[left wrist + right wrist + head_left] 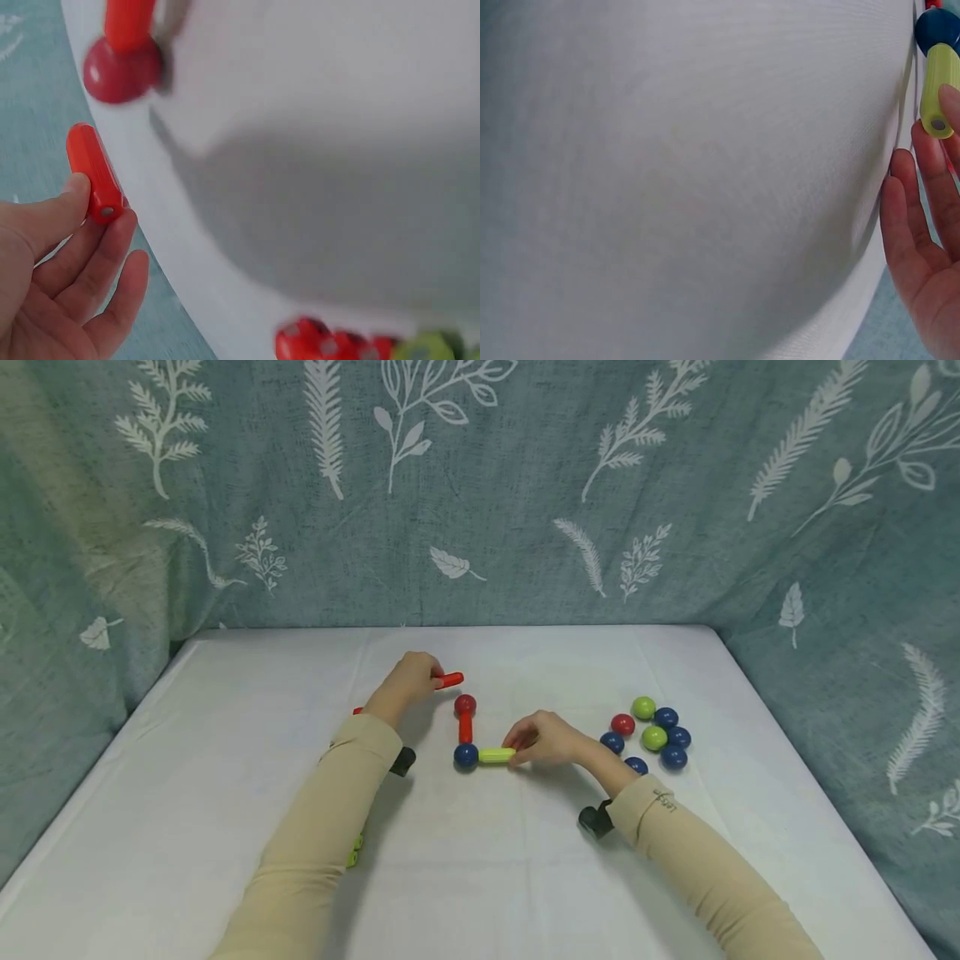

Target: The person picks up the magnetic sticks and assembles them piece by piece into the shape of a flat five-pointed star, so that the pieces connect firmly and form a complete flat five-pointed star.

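Observation:
My left hand [411, 683] pinches a loose red magnetic rod [93, 172] between thumb and fingers, raised above the far part of the table. A small metal disc shows in the rod's end. Just right of it, a red ball [465, 704] joins another red rod [466, 728], which runs down to a blue ball [466, 756]. A yellow-green magnetic rod [495, 756] meets the blue ball on its right side. Its free end is pinched by my right hand [547, 739], thumb against fingertips; the other fingers extend loosely in the right wrist view.
Several blue, green and red balls [655, 738] lie to the right of my right hand. Red rods [300, 339] and green rods [424, 349] lie in a row, partly hidden by my left arm in the head view. A leaf-patterned curtain [480, 552] borders the white table [480, 893].

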A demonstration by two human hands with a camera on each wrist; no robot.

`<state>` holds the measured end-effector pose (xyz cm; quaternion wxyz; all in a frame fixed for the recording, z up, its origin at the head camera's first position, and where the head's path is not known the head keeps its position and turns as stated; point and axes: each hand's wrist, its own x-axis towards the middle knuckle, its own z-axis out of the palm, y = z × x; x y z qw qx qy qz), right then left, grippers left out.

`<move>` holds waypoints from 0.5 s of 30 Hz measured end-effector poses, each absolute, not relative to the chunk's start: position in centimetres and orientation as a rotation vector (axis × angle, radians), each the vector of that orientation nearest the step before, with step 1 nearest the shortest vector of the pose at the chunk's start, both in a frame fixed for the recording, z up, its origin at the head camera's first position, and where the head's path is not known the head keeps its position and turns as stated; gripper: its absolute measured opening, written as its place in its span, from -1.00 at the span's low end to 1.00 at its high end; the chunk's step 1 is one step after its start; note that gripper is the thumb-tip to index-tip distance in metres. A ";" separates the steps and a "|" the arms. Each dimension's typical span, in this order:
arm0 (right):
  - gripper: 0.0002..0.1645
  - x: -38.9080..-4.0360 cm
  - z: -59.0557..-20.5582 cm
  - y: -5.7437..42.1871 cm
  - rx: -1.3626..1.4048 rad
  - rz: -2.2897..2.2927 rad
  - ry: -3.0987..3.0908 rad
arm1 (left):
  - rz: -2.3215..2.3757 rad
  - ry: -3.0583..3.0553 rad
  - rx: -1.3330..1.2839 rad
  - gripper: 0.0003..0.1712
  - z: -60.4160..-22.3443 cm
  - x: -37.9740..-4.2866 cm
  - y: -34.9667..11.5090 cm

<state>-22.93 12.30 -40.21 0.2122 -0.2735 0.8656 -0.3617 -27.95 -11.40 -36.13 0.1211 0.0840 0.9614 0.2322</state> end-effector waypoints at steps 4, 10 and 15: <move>-0.77 -23.0 -40.1 12.3 -0.747 -0.991 2.410 | 0.743 2.786 0.266 -0.72 -36.3 -28.1 -9.5; -0.77 -23.1 -40.0 12.1 -0.721 -0.983 2.408 | 0.766 2.761 0.269 -0.72 -36.8 -28.0 -7.5; -0.77 -23.1 -40.2 12.1 -0.719 -0.984 2.399 | 0.732 2.769 0.262 -0.71 -37.1 -27.7 -6.6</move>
